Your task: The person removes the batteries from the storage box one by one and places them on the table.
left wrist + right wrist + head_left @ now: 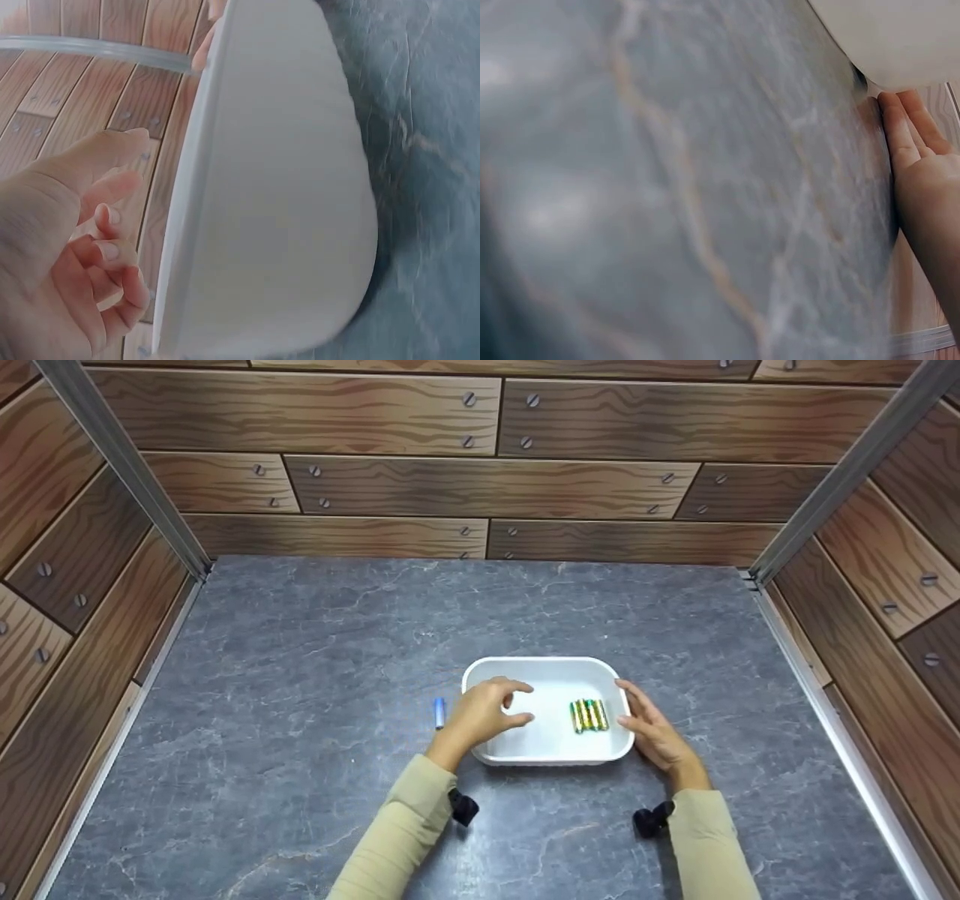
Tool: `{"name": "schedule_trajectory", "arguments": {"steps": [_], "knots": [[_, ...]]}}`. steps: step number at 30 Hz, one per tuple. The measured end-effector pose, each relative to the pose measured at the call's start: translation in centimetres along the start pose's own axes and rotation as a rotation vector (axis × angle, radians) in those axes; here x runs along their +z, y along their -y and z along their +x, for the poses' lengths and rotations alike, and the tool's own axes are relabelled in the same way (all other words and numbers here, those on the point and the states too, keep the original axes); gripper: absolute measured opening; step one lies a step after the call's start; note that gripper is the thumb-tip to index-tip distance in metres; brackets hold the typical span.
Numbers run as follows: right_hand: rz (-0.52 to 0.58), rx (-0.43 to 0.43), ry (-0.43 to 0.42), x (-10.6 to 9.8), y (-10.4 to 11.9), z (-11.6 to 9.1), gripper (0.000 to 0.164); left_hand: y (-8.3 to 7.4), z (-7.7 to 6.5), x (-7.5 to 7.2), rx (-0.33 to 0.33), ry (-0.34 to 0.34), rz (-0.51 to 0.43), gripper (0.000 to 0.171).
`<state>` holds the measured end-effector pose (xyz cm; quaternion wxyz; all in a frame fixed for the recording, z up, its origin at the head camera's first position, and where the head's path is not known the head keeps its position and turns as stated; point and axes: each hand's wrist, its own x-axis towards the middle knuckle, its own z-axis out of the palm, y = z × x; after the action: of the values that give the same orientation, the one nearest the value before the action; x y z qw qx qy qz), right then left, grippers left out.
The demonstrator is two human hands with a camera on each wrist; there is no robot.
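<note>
A white plastic tub (pixel 540 759) sits on the grey marbled surface. Several green-and-gold batteries (pixel 589 716) lie side by side in its right part. My left hand (pixel 489 711) hovers over the tub's left end, thumb and fingers curved apart with nothing between them. In the left wrist view that hand (pixel 82 240) is beside the tub's rim. My right hand (pixel 654 729) holds the tub's right end, thumb and a finger over the rim. The right wrist view shows some of its fingers (pixel 904 127) extended along the outer wall. Just left of the tub lies a small blue cylinder (pixel 439 712).
Wood-patterned panels (pixel 390 484) enclose the back and both sides. Metal strips (pixel 832 727) edge the grey surface (pixel 300 660). A black wrist camera (pixel 463 808) sits at the left cuff, another camera (pixel 651 820) at the right.
</note>
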<state>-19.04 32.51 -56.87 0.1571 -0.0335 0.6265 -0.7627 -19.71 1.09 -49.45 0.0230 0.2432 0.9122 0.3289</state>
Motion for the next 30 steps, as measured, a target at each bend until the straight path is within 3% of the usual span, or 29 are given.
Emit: {"name": "schedule_trajectory", "arguments": {"steps": [14,23,30], "knots": [[0.006,-0.034,0.070,-0.1,0.0,-0.1,0.059,-1.8,2.4,3.9,-0.074,0.089,0.057,0.043],[0.025,-0.083,0.116,-0.4,-0.1,-0.2,0.057,-3.2,3.9,6.0,-0.132,0.104,0.145,0.049],[0.025,-0.094,0.125,-0.5,-0.3,-0.1,0.058,-3.7,4.9,7.3,-0.220,0.141,0.190,0.056]]}}
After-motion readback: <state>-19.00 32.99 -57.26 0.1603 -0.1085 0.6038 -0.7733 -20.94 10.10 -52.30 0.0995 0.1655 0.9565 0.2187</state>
